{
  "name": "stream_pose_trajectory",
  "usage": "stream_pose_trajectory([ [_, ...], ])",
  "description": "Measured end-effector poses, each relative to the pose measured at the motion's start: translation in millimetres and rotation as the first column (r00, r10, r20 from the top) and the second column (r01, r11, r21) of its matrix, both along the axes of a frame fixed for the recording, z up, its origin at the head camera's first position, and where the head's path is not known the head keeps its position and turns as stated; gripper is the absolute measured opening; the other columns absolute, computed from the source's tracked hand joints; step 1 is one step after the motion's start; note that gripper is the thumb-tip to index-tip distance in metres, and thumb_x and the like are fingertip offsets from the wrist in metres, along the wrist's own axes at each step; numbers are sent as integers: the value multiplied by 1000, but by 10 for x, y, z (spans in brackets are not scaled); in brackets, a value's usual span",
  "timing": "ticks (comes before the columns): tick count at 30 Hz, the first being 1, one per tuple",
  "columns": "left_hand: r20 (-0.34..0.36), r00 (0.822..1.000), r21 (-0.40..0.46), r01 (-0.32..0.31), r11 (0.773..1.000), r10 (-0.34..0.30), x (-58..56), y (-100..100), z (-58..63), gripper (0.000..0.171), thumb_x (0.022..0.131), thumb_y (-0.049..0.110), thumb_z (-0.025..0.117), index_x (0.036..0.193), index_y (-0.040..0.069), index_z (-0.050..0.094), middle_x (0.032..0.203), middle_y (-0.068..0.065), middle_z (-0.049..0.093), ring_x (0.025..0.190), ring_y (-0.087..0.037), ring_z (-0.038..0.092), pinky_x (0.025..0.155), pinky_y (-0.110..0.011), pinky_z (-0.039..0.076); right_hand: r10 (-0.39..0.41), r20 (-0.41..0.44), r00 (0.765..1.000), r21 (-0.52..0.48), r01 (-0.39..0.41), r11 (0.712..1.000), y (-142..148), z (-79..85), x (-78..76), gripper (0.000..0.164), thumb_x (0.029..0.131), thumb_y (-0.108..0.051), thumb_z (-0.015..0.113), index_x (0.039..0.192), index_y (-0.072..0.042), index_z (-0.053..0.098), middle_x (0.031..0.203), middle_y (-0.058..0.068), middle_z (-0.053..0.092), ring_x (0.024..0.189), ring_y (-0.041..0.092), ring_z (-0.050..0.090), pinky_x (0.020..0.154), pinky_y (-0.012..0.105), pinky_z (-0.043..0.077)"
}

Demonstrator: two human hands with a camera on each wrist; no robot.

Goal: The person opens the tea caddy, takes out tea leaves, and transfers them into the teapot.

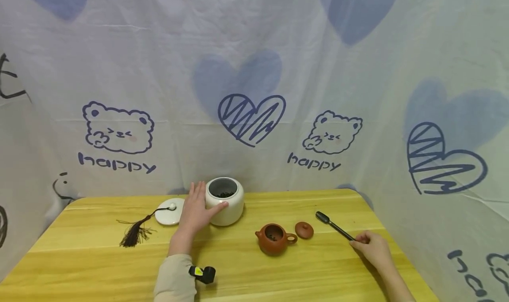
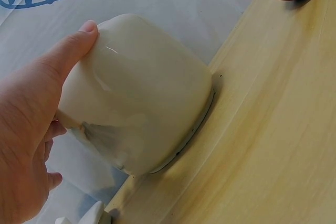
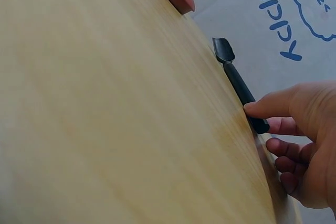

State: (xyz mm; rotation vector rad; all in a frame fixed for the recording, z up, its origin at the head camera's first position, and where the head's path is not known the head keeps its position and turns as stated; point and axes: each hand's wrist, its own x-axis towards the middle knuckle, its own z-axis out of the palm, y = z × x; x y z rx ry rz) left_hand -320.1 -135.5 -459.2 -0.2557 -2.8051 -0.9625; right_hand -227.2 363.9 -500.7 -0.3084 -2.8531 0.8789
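My left hand [image 1: 197, 211] is at the left side of a white jar [image 1: 230, 211]. Its thumb lies across the front near the rim, and its fingers point away, nearly straight. Dark tea leaves [image 1: 223, 195] are inside the jar, which stands upright. In the left wrist view the thumb touches the upper wall of the jar [image 2: 147, 82]. At the right, my right hand [image 1: 374, 249] pinches the handle end of a black tea scoop [image 1: 338, 228] between thumb and forefinger. The right wrist view shows the scoop [image 3: 239, 82] low over the table, its other fingers curled loosely below.
A reddish-brown teapot [image 1: 274, 244] with some dark leaves inside stands mid-table, its lid [image 1: 304, 230] to its right. The jar's white lid [image 1: 169, 213], with a dark tassel [image 1: 136, 233], lies left. A printed cloth [image 1: 254, 160] hangs behind the wooden table [image 1: 99, 266].
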Motion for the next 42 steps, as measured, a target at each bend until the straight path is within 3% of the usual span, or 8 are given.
stream_pose_trajectory([
  [12, -7, 1000, -10, -2, 1000, 2, -14, -6, -13, 111, 83, 72, 56, 155, -2, 15, 162, -22, 14, 152, -40, 1, 122, -58, 13, -7, 14, 1000, -30, 7, 1000, 33, 42, -10, 31, 84, -26, 72, 98, 1, 68, 89, 10, 67, 82, 19, 59, 70, 30, 46],
  [22, -29, 999, -23, -14, 1000, 14, -4, -15, 9, 112, 81, 73, 57, 154, -2, 18, 162, -23, 17, 152, -40, 2, 121, -59, 14, 31, -9, 999, -62, -32, 998, 56, 230, 1, 36, 91, -25, 68, 110, 6, 64, 101, 16, 62, 92, 25, 62, 73, 28, 48],
  [28, -30, 999, -44, -34, 998, 32, 25, -8, 1, 112, 80, 74, 57, 154, -1, 19, 162, -21, 17, 152, -39, 3, 120, -64, 11, 15, -93, 996, -97, -24, 995, 22, 368, 66, 37, 91, -26, 68, 110, 6, 64, 100, 15, 61, 78, 7, 53, 65, 22, 46],
  [34, -31, 999, -79, -45, 996, 42, 47, -22, -5, 113, 80, 78, 52, 155, 1, 17, 163, -19, 16, 152, -38, 1, 119, -67, 2, -6, -172, 985, -117, -14, 993, -66, 483, 94, 36, 91, -30, 68, 110, 0, 66, 106, 16, 64, 79, 0, 48, 67, 20, 45],
  [42, -31, 999, -88, -32, 996, 29, 29, -7, 23, 114, 80, 79, 51, 155, 1, 16, 163, -20, 13, 152, -38, -1, 119, -65, -1, -29, -295, 955, -181, -26, 983, -228, 670, 122, 30, 91, -27, 69, 108, -2, 68, 95, -2, 62, 79, -6, 46, 65, 17, 43],
])
